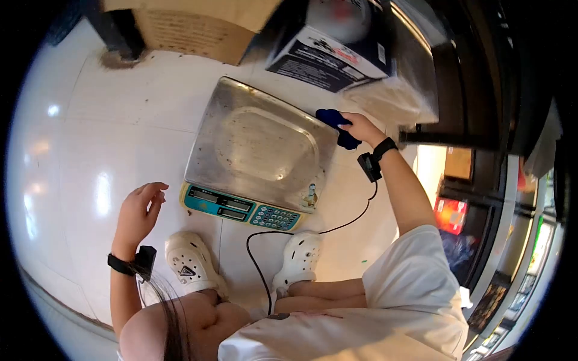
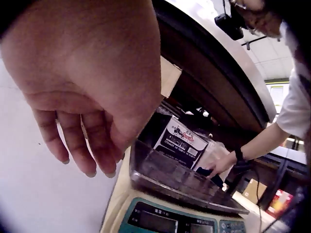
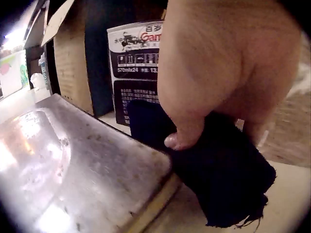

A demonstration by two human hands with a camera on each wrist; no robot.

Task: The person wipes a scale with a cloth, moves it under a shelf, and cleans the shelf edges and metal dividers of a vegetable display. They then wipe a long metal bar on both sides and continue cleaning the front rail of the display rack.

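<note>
2 bare hands show in the head view, on either side of a scale with a metal pan point(image 1: 259, 144). The right hand point(image 1: 361, 127), right of the upper centre, grips a dark blue cloth point(image 1: 329, 117), its thumb pressed on the fabric; in the right wrist view the other fingers are mostly hidden. The cloth lies just beside the pan's right edge, bunched, with a frayed end at the lower right of the right wrist view.

The left hand point(image 1: 139, 210), at the lower left of the head view, is relaxed and partly open, its fingers bent slightly and holding nothing, near the scale's left side. The teal panel point(image 1: 241, 207) with displays and a keypad faces the bottom of the frame, where 2 pale clogs point(image 1: 191, 265) are on the person's feet. A black cord point(image 1: 253, 259) curves between them, up to the camera point(image 1: 368, 166) on the right wrist.

At the top, a printed box point(image 1: 337, 60) stands right of a brown cardboard piece point(image 1: 192, 33). A red package point(image 1: 450, 215) is at the right.
</note>
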